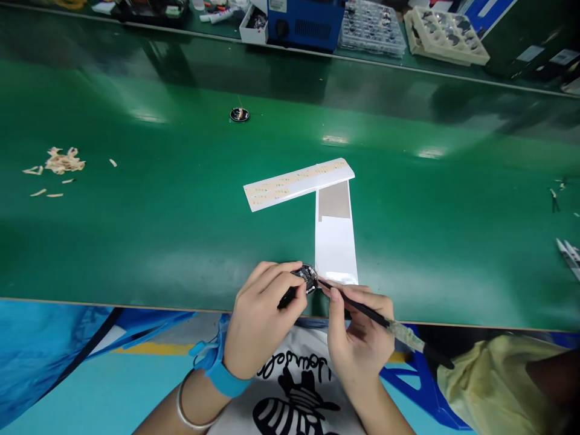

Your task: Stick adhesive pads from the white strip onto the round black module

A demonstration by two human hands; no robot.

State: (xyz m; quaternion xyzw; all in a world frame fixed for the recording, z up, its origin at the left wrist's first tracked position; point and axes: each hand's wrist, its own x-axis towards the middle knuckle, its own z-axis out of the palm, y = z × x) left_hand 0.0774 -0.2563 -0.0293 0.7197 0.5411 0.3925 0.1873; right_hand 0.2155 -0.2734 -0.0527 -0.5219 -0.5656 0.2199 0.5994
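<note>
Near the table's front edge, my left hand (267,314) has its fingers closed around a small black round part (307,277), whose inner side shows some metal pieces. My right hand (362,332) grips a thin black tool (367,311) like a pen, with its tip touching or nearly touching the right rim of the round part. The tool's rear end looks wrapped in something pale. Just behind my hands lies a white sheet (336,248) with a grey patch, and across its far end rests a white strip (299,183) with small stickers.
Another round black part (239,114) lies farther back on the green table (181,211). Pale scraps (64,161) are at the left, tweezers (568,257) at the right edge. A blue box (306,24) and trays (446,33) line the rear shelf. Someone's yellow clothing (493,380) shows lower right.
</note>
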